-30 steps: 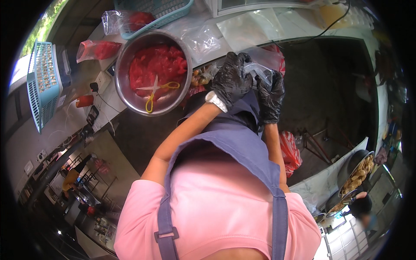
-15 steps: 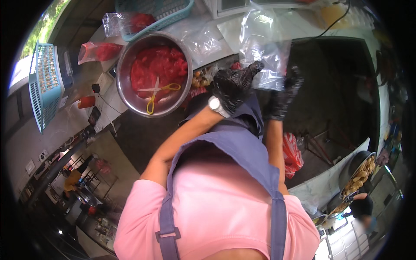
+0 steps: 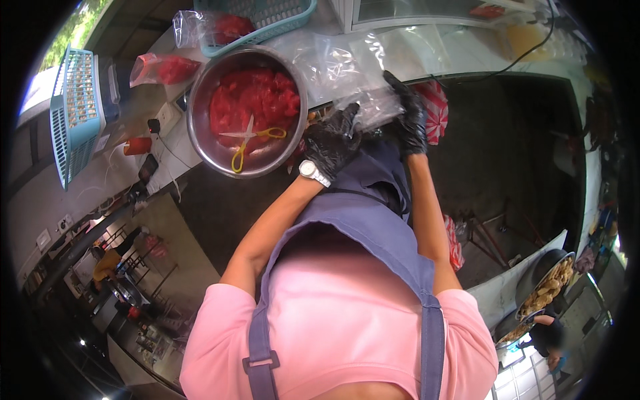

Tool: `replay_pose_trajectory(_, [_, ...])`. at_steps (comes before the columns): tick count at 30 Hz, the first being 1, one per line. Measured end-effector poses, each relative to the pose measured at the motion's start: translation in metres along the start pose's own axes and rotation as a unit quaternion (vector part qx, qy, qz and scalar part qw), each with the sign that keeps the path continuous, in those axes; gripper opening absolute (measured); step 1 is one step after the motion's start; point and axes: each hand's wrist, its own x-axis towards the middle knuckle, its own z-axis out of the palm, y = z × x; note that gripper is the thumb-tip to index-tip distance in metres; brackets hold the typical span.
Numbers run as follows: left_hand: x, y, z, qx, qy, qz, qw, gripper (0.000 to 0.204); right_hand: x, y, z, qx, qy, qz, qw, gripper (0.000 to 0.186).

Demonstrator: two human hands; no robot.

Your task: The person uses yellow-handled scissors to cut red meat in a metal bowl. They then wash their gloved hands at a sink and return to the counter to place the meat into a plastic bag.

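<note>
Black gloves cover both hands. My left hand (image 3: 331,139), with a white watch at its wrist, is closed on the near left edge of a clear plastic bag (image 3: 377,110). At the bag's right side my right hand (image 3: 411,119) grips it too, with the index finger stretched along it. The bag looks flat, in front of the counter edge. Just left of my left hand stands a steel bowl (image 3: 195,127) of wet red pieces (image 3: 250,100), perhaps meat. Scissors (image 3: 252,135) with yellow handles lie on top of them.
More clear bags (image 3: 327,63) lie on the counter behind. Beyond the bowl are a blue basket (image 3: 267,30) and bags of red pieces (image 3: 175,69). A second basket (image 3: 75,127) stands far left. A red-striped bag (image 3: 433,113) hangs by my right hand. Another person (image 3: 550,333) is lower right.
Both hands have drawn the clear bag down and left, from upright to a lower, flatter position. The view has shifted slightly, and the striped bag beyond my right hand now shows.
</note>
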Motion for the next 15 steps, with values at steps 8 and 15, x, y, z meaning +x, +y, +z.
replay_pose_trajectory(8, [0.028, -0.013, -0.008, 0.05, -0.199, -0.173, 0.963, 0.068, 0.061, 0.059, 0.094, -0.146, -0.075, 0.011, 0.986, 0.051])
replay_pose_trajectory(15, [0.034, -0.062, 0.086, 0.11, -0.113, -0.141, 0.977, 0.054, 0.1, 0.075, 0.119, -0.26, -0.222, -0.009, 0.94, 0.074])
